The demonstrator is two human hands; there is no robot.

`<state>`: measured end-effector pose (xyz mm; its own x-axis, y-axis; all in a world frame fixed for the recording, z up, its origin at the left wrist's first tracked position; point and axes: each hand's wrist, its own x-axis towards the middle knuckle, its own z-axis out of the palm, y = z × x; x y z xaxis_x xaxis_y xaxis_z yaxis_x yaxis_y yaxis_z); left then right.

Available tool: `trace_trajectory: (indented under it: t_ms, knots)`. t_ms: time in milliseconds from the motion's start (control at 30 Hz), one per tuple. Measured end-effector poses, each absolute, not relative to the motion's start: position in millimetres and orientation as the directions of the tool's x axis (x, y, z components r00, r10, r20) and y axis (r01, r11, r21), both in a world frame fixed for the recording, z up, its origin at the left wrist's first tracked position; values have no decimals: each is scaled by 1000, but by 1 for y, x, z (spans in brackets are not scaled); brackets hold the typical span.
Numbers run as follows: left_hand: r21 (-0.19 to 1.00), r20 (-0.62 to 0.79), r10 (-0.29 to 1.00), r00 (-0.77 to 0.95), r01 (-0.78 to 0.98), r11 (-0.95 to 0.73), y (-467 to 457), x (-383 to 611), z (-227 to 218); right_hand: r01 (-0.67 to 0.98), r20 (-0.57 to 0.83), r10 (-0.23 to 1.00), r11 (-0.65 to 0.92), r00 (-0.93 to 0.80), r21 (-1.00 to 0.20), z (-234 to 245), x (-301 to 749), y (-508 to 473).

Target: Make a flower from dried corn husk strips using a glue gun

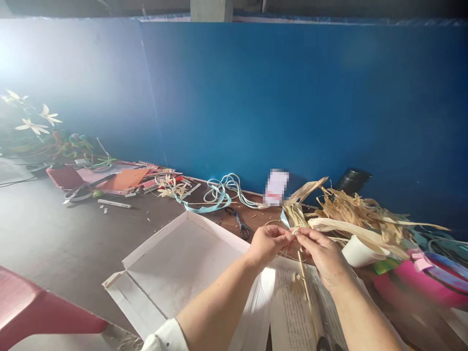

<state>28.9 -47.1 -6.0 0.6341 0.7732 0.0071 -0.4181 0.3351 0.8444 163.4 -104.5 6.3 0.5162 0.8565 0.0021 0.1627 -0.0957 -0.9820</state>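
From my remote seat I see a small pale piece [294, 231] at the meeting fingertips, pinched by the left hand [268, 242] and the right hand [324, 257] together. It sits above printed sheets [287, 302], right of the shallow white box [190, 265]; dark scissors [241, 226] lie near the left hand, a white cup [361, 251] and dried husks [360, 209] beside the right.

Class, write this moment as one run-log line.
left hand: pinching small pale piece | right hand: pinching same piece | nearby: scissors, white cup, dry tan strips
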Motion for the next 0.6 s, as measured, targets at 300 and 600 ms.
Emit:
trace_trajectory:
  t_ms: [300, 600]
  knots:
    - [895, -5, 892, 452, -396, 206, -40, 30, -8, 624, 67, 895, -253, 442, -740, 3, 173, -104]
    - [869, -47, 940, 339, -450, 206, -29, 29, -13, 881, -45, 902, -430, 430, -200, -22, 174, -102]
